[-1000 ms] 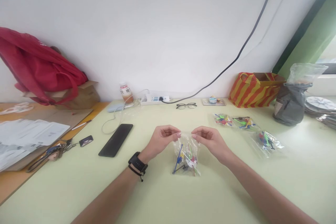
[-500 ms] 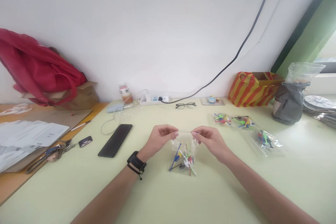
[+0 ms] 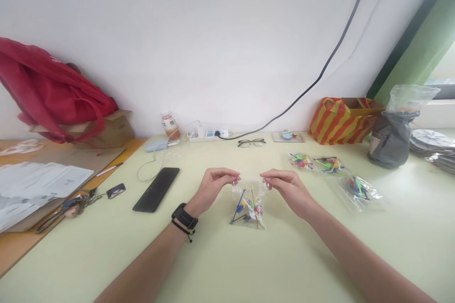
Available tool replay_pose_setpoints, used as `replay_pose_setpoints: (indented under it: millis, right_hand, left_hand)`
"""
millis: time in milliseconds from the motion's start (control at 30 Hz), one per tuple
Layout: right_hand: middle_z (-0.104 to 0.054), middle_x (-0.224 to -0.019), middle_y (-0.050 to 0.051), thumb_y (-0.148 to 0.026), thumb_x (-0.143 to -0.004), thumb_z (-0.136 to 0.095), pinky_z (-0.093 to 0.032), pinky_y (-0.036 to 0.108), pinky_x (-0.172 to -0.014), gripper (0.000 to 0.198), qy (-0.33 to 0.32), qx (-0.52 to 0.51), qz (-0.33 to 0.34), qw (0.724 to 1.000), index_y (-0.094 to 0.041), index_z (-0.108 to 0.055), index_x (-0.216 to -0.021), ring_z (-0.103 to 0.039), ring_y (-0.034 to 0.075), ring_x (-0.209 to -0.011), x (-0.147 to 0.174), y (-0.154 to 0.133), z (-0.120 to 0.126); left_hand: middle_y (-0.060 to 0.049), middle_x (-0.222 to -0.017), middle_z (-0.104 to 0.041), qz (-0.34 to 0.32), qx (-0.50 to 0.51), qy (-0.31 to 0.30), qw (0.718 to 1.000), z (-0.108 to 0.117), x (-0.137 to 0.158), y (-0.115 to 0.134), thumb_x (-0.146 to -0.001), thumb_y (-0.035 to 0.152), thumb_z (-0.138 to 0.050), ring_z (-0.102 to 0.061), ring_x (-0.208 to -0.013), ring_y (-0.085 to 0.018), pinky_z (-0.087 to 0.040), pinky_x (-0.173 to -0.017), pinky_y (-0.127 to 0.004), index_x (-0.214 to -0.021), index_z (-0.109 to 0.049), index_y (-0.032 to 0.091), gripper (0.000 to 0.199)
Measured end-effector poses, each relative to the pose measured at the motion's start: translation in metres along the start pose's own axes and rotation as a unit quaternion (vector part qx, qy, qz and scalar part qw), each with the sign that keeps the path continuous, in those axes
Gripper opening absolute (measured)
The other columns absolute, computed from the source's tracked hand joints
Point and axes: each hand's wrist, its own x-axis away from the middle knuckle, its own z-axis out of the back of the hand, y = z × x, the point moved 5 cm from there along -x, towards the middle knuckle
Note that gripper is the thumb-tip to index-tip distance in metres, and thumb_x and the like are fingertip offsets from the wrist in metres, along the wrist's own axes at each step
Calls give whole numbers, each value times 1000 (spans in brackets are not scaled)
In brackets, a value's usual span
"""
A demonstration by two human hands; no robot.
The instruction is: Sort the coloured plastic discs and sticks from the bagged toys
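Between my hands is a clear plastic bag (image 3: 248, 209) with several thin coloured plastic pieces in it, blue, red, green, white and yellow. My left hand (image 3: 217, 186) pinches the bag's upper left corner between thumb and fingertips. At the upper right corner, my right hand (image 3: 284, 188) pinches the film in the same way. The bag's top edge runs between the two pinches and is hard to see. To the right lie similar filled bags: one (image 3: 301, 161), another (image 3: 331, 164) beside it, and a third (image 3: 358, 189) nearer me.
Left of my hands lies a black phone (image 3: 156, 190). Glasses (image 3: 251, 143), a power strip (image 3: 209, 134) and a drink bottle (image 3: 170, 128) are along the wall. A striped bag (image 3: 344, 120) and a grey bag (image 3: 390, 139) stand at right. Keys (image 3: 76, 203) lie at left.
The bag has shifted slightly up and away from me, and its lower edge sits higher in view. My hands have drawn slightly apart, still pinching its corners.
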Motion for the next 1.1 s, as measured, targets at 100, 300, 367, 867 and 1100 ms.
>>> replay_pose_setpoints:
  millis: [100, 300, 367, 867, 1100]
  right_hand:
    - [-69, -85, 4, -40, -82, -78, -48, 35, -78, 18, 11, 6, 7, 1000, -25, -85, -90, -57, 19, -80, 1, -1, 1]
    - [-71, -86, 4, -42, -79, -84, -49, 34, -76, 22, 16, 47, 14, 999, -24, -81, -91, -61, 20, -82, 3, -5, -3]
    - [-70, -82, 2, -43, -78, -85, -49, 34, -76, 28, 29, 51, 10, 998, -24, -80, -99, -61, 19, -80, 3, -5, -2]
    - [-69, -78, 3, -45, -81, -81, -51, 33, -74, 26, 11, 49, -5, 999, -20, -75, -88, -61, 19, -76, 3, -9, -4]
    - [-68, -76, 2, -42, -81, -81, -49, 33, -73, 24, 10, 28, 6, 1000, -20, -74, -89, -61, 18, -75, 2, -8, -3]
  left_hand:
    - [-10, -88, -80, -8, -13, -12, 1000, -2, 1, 2, -82, 26, -80, -69, -82, -20, -56, -81, -31, -91, -85, 17, 14]
    - [-9, -93, -80, -7, -65, 4, 998, -1, 1, 1, -76, 34, -89, -72, -86, -20, -58, -83, -30, -99, -83, 18, 28]
    - [-7, -92, -80, -14, -75, 3, 997, -1, 0, 3, -76, 34, -89, -73, -85, -19, -58, -84, -30, -107, -82, 19, 35]
    - [-7, -85, -77, -31, -100, -34, 994, 2, -2, 9, -80, 38, -86, -68, -75, -16, -57, -73, -27, -92, -80, 14, 27]
    - [-7, -84, -75, -44, -99, -34, 993, 2, -3, 12, -84, 37, -82, -67, -74, -15, -56, -73, -26, -93, -79, 14, 26]
